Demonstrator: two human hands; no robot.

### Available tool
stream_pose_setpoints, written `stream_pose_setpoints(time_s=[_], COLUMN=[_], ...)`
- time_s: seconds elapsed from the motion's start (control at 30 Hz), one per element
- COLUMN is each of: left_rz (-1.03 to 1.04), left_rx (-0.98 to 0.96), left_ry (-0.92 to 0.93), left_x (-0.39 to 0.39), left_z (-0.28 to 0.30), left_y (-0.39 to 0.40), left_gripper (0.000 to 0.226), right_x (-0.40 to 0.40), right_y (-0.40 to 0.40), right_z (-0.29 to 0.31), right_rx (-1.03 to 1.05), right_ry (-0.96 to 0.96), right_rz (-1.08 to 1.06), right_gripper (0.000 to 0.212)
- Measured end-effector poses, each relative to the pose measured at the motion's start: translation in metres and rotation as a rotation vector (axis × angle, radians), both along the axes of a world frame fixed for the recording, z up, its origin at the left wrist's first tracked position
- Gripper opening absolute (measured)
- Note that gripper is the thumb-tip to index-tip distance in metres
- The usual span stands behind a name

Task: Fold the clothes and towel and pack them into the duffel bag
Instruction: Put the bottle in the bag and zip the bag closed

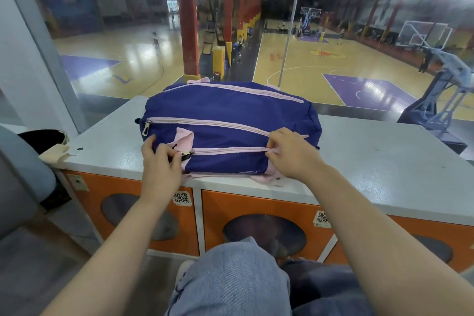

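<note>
the left hand (160, 161) pinches the zipper pull (186, 154) on the blue bag (225, 120) (all zipped up), and the right hand (292, 152) pinches the zipper's other end.

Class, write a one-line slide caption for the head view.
Both hands work the nearest zipper of a blue duffel bag on a locker top.

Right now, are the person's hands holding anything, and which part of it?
Both hold the duffel bag. The left hand pinches the zipper pull of the nearest zipper; the right hand pinches the fabric at that zipper's other end.
</note>
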State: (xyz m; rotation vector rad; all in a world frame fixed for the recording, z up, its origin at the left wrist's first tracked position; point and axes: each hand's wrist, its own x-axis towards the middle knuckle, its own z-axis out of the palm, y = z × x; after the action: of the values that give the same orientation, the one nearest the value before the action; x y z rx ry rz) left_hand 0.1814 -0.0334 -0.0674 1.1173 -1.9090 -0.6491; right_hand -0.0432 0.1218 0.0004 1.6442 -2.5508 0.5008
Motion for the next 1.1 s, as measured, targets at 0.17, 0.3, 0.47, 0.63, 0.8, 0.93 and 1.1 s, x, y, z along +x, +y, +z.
stream_pose_setpoints(time_s=[0.17, 0.3, 0.47, 0.63, 0.8, 0.93, 1.1], left_rz=[-0.126, -0.217, -0.32, -0.372, -0.38, -0.409, -0.451], left_rx=[-0.002, -0.013, -0.036, -0.008, -0.042, -0.071, -0.13], left_ry=[-0.045, -0.077, -0.141, -0.193, -0.227, -0.305, -0.437], left_x=[-0.037, -0.073, -0.111, -0.122, -0.099, -0.067, -0.03], left_z=[0.006, 0.006, 0.006, 0.009, 0.018, 0.029, 0.048], left_y=[0.019, 0.036, 0.055, 0.059, 0.066, 0.082, 0.11], left_gripper=[0.008, 0.005, 0.007, 0.012, 0.03, 0.044, 0.058], right_x=[-0.036, -0.061, -0.076, -0.065, -0.034, -0.004, 0.03], right_y=[0.026, 0.051, 0.083, 0.097, 0.117, 0.142, 0.169], right_z=[0.011, 0.015, 0.011, 0.003, 0.0, 0.003, 0.019], right_rx=[0.028, 0.051, 0.038, 0.007, 0.062, 0.131, 0.158], right_ry=[-0.056, -0.086, -0.091, -0.02, 0.049, 0.027, 0.07], right_rz=[-0.12, -0.257, -0.44, -0.522, -0.413, -0.399, -0.382], right_gripper=[0.011, 0.007, 0.011, 0.021, 0.041, 0.046, 0.056])
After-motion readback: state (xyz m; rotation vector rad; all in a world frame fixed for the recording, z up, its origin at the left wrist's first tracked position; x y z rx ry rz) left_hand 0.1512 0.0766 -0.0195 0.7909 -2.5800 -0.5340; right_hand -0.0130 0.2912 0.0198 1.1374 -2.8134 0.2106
